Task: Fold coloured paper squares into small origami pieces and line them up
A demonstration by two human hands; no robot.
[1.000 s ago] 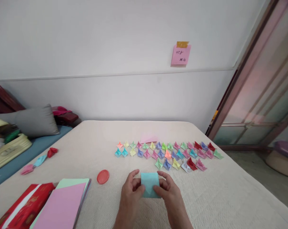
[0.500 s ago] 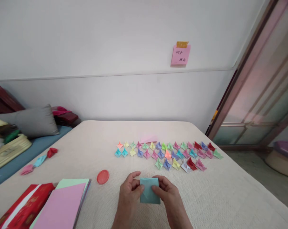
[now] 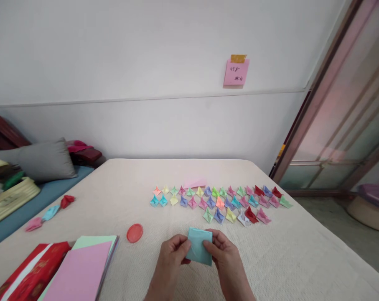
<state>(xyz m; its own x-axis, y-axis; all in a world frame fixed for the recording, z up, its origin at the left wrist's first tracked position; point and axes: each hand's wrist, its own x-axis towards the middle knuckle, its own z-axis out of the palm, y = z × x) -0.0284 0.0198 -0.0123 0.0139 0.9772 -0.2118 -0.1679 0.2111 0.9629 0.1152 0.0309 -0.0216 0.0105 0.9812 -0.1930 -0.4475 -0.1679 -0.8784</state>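
A light blue folded paper square (image 3: 198, 247) is held up between both hands, slightly tilted, above the cloth-covered table. My left hand (image 3: 174, 255) pinches its left edge, thumb in front and fingers curled behind. My right hand (image 3: 223, 253) grips the right side, its thumb pressed on the front face. Beyond the hands, small folded paper shapes (image 3: 220, 203) in many colours stand in three rows. A red round lid (image 3: 134, 233) lies to the left of my left hand.
At the lower left are a stack of coloured paper (image 3: 79, 267) and a red packet (image 3: 32, 269). Three crumpled pieces, one being red (image 3: 67, 201), lie near the left table edge. A pink sheet (image 3: 194, 183) lies behind the rows. A pink note (image 3: 236, 72) is taped to the wall.
The blue square has tilted clockwise and risen slightly in my hands. The fingers of my left hand have closed in further behind its left edge.
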